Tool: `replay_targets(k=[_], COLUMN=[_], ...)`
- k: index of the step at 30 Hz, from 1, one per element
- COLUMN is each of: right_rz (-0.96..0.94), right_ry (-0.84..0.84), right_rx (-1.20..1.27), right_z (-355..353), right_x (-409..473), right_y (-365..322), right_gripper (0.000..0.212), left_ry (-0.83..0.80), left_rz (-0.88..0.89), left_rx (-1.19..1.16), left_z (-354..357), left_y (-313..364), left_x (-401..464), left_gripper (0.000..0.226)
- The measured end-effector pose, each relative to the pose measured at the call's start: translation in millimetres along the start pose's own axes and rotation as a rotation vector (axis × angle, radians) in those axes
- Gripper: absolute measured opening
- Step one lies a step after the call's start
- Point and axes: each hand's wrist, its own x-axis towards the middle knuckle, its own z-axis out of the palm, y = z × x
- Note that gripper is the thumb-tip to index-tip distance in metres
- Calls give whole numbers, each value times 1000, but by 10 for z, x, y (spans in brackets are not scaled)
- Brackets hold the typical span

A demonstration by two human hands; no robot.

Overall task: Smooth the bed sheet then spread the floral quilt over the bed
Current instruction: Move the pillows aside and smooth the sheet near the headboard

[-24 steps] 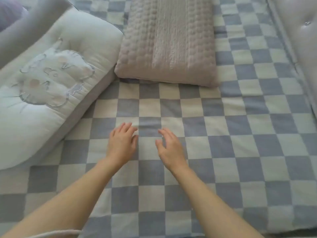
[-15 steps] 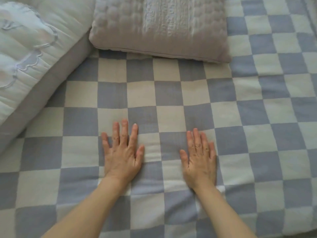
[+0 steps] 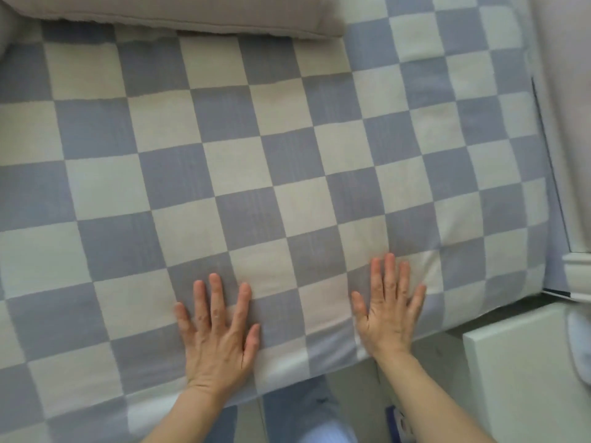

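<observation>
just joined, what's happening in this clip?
A person is smoothing a bed sheet. Both hands lie flat, palms down and fingers spread, on the blue-and-cream checkered sheet near the bed's close edge: the left hand on the middle squares, the right hand nearer the bed's corner. Neither is gripping anything. A beige pillow lies at the top of the frame. No floral quilt is in view, so spreading it has not begun.

No sleeves to be seen, both forearms are left bare up to the frame edge. No rings or watch can be made out on the left hand or right hand. Light blue trousers are worn.
</observation>
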Motion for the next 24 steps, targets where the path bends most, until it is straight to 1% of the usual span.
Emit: replay_targets(k=[1, 3, 4, 5, 6, 7, 8, 9, 11, 12, 13, 14, 15, 17, 19, 20, 22, 24], right_rz=[88, 301, 354, 333, 246, 119, -25, -179, -494, -598, -600, -512, -404, -239, -102, -37, 59, 169], right_ry=[8, 101, 183, 270, 343, 375, 381, 343, 149, 48, -36, -43, -16, 90, 274, 314, 345, 369], right_rx=[45, 196, 278, 348, 406, 441, 443, 412, 218, 127, 67, 47, 37, 25, 40, 61, 107, 120], right_z=[-20, -118, -201, -299, -428, -549, -681, -804, -944, -947, -924, -908, -884, -764, -681, -656, -629, -629], right_x=[-77, -42, 102, 301, 564, 854, 1162, 1414, 1828, 2057, 2269, 2468, 2623, 2843, 2902, 2915, 2924, 2820], right_y=[93, 140, 85, -10, -151, -334, -533, -761, -1083, -1049, -910, -683, -403, 235, 648, 788, 1017, 1313], right_gripper=[64, 59, 55, 51, 47, 46, 47, 48, 51, 52, 54, 54, 54, 55, 57, 58, 56, 54], left_ry=[18, 67, 101, 138, 178, 212, 218, 193, 146, 115, 67, 10, -41, -69, -28, -4, 32, 13], left_rz=[42, 135, 137, 104, 45, -12, -62, -92, -60, -24, -2, -1, -2, 19, 135, 219, 350, 429], left_rx=[-36, -126, -164, -189, -215, -236, -247, -232, -138, -90, -51, -17, 13, 53, 60, 56, 41, 43], left_z=[-39, -183, -268, -361, -476, -583, -680, -747, -790, -752, -703, -636, -562, -384, -190, -78, 133, 226], left_y=[60, 166, 204, 231, 250, 250, 246, 227, 217, 308, 404, 528, 672, 1104, 1659, 1976, 2538, 2923], left_x=[36, 318, 559, 827, 1135, 1443, 1765, 2046, 2520, 2733, 2899, 3061, 3197, 3411, 3506, 3505, 3430, 3387], left_gripper=[57, 54, 53, 54, 53, 52, 52, 52, 53, 50, 48, 51, 55, 63, 71, 73, 67, 60])
